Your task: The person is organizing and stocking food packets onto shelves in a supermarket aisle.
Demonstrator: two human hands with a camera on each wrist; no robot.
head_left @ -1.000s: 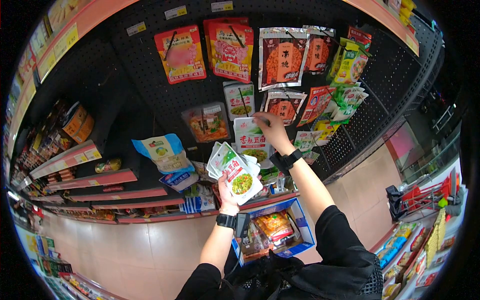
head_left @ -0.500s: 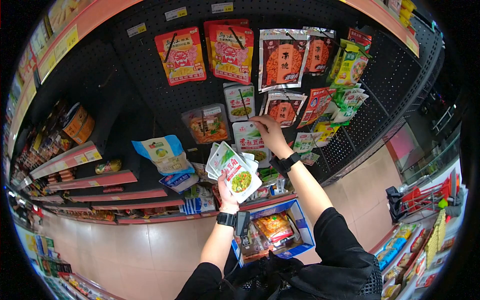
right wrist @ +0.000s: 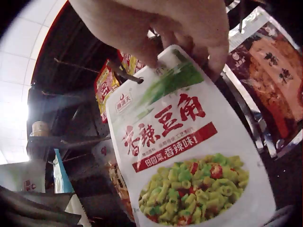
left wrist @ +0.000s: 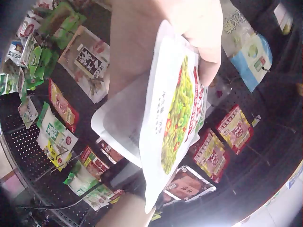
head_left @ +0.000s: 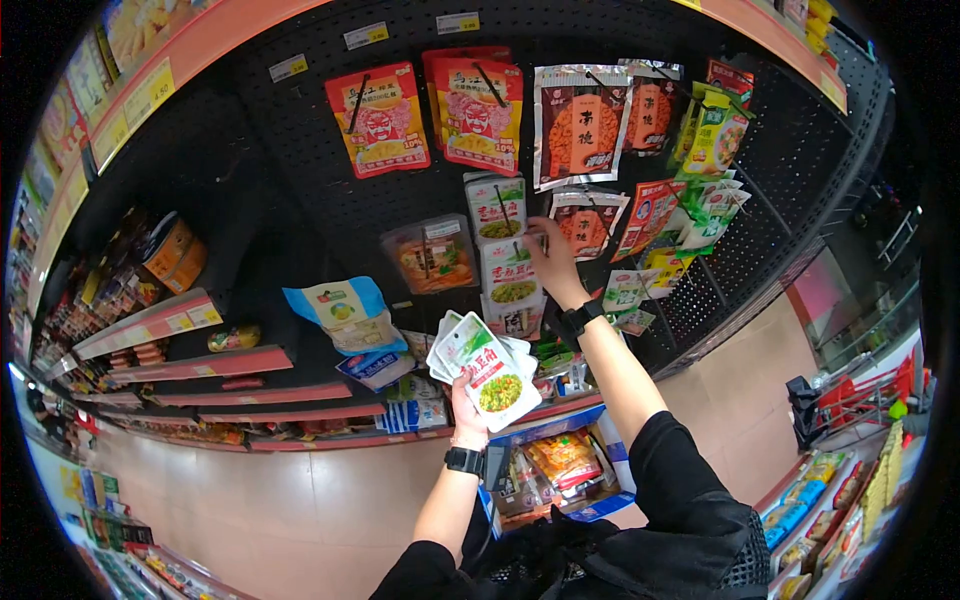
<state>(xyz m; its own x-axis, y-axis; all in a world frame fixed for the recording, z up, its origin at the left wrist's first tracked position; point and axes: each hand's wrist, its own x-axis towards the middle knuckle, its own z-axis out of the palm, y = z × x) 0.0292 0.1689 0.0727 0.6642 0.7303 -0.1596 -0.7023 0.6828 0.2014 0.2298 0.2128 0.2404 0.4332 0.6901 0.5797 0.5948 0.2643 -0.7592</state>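
Observation:
My left hand (head_left: 466, 408) grips a fanned stack of several white food packets (head_left: 497, 384), printed with a green-bean dish. The left wrist view shows their edges (left wrist: 166, 127) between thumb and fingers. Up at the pegboard, my right hand (head_left: 556, 264) pinches the top edge of a matching white packet (head_left: 511, 272). In the right wrist view a metal hook (right wrist: 124, 72) passes through the hole in this packet (right wrist: 173, 127), and the fingertips lie against its upper edge. More packets of the same kind (head_left: 495, 208) hang just above.
Red and yellow packets (head_left: 378, 118) and brown packets (head_left: 583, 125) hang around on hooks. A clear pack of orange food (head_left: 432, 255) hangs at the left. Below stands a blue-and-white box (head_left: 612, 447) with packets inside. Shelves (head_left: 190, 368) run along the left.
The right hand's white packet has risen and now sits on the hook, below the others. The left hand still holds its stack. The view has shifted slightly.

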